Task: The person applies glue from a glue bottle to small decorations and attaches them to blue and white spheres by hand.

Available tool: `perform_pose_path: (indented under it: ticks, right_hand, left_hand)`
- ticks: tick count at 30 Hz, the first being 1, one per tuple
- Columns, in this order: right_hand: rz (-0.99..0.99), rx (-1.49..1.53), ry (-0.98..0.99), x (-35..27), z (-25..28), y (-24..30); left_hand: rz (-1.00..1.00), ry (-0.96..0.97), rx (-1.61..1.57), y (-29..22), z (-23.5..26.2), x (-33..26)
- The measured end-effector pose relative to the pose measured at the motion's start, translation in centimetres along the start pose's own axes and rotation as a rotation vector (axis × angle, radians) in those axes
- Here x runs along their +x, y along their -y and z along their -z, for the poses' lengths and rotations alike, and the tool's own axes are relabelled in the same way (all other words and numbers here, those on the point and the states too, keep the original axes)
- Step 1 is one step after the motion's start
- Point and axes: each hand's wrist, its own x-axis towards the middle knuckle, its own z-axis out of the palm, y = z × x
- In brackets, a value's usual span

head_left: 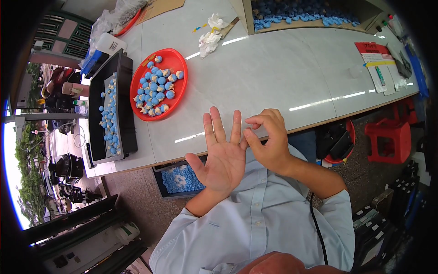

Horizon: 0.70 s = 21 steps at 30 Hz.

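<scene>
My left hand (222,157) is held up over the table's near edge, palm facing me, fingers spread and nothing in it. My right hand (269,141) is beside it with curled fingers, its thumb and forefinger tips at the left hand's outer finger. I see nothing held in it. A red round tray (172,58) with several small blue and beige pieces lies on the white table (273,77), to the far left of both hands. A black tray (96,114) with more such pieces on a grey insert stands left of it.
A dark bin of blue pieces (180,179) sits below the table edge, near my left wrist. A cardboard box of blue pieces (301,14) stands at the back. Crumpled white tissues (210,39) and papers (378,66) lie on the table. A red stool (388,139) is on the right.
</scene>
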Motion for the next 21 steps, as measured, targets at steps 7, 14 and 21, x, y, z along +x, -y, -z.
perform_pose_path:
  ticks: [7,14,21]
  right_hand:
    - [0.172,-0.214,0.146,0.4,1.2,0.2]
    - [0.142,-0.227,0.196,0.7,1.3,0.5]
    - [0.141,-0.229,0.200,0.4,0.7,0.2]
  left_hand:
    - [0.024,-0.003,-0.006,0.0,0.3,0.0]
    - [0.001,0.043,0.132,0.5,0.2,-0.1]
    - [-0.041,0.071,0.063,0.7,0.1,-0.2]
